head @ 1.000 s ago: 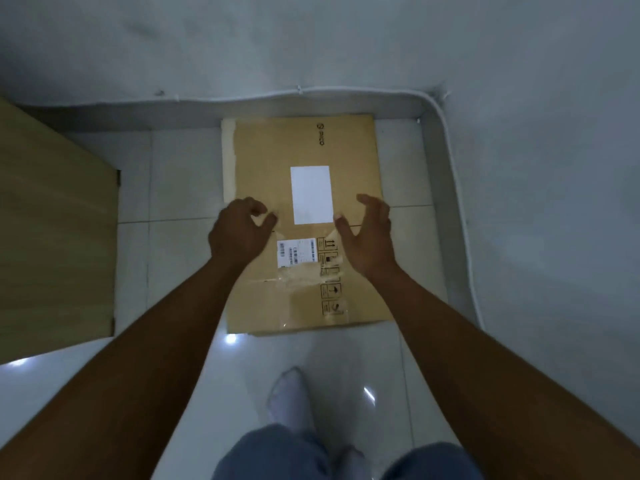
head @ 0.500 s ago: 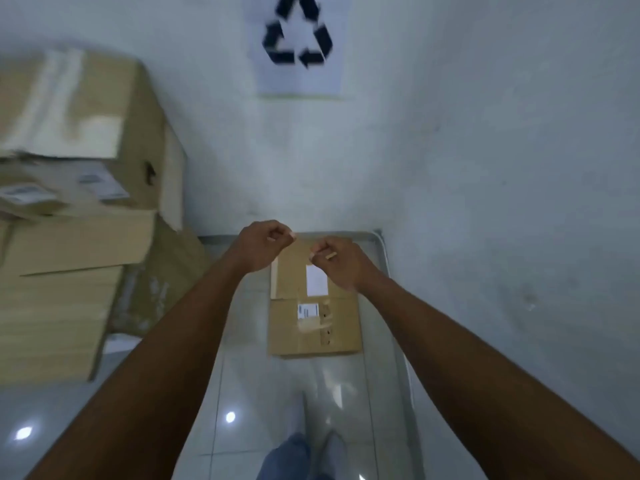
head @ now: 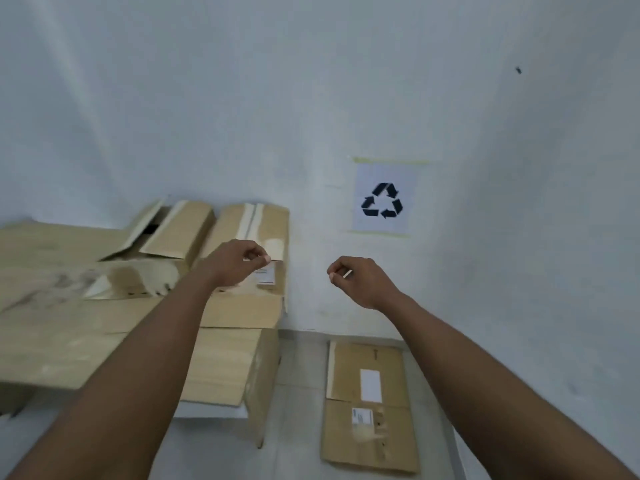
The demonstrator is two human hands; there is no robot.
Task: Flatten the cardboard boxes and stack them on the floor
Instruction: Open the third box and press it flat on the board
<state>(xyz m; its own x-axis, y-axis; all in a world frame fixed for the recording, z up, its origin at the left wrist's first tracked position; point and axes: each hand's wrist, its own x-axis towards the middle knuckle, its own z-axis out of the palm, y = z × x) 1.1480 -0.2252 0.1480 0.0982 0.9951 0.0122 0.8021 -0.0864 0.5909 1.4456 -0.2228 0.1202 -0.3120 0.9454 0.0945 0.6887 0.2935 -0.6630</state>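
One flattened box [head: 370, 445] lies on the floor [head: 298, 427] in the corner, close against the wall and below the recycling sign [head: 382, 200]; its flaps lie folded flat and its labels face up, so that part of the job looks done; it appears to be a single sheet so far, so the stack has only begun. A good deal is left, as far as I can judge: on the left a pile of cardboard sits on what seems to be a wooden worktop [head: 221, 365]; at the back of it a taped box [head: 252, 226] stands full and closed, beside it an open-flapped box [head: 176, 230] keeps its shape, and in front lies a broad, blurred spread of cardboard [head: 69, 327] whose state I cannot tell. The left hand [head: 239, 263] is raised in front of the taped box near its label, its fingers curled in toward the palm with the thumb against the forefinger, holding nothing that shows; whether it touches the box I cannot tell. The right hand [head: 360, 280] hangs in the air in front of the bare wall, well apart from any box, fingers likewise curled and empty. The next step is probably to take a box off the pile, most likely the taped one nearest the left hand; its tape would need breaking before it folds.
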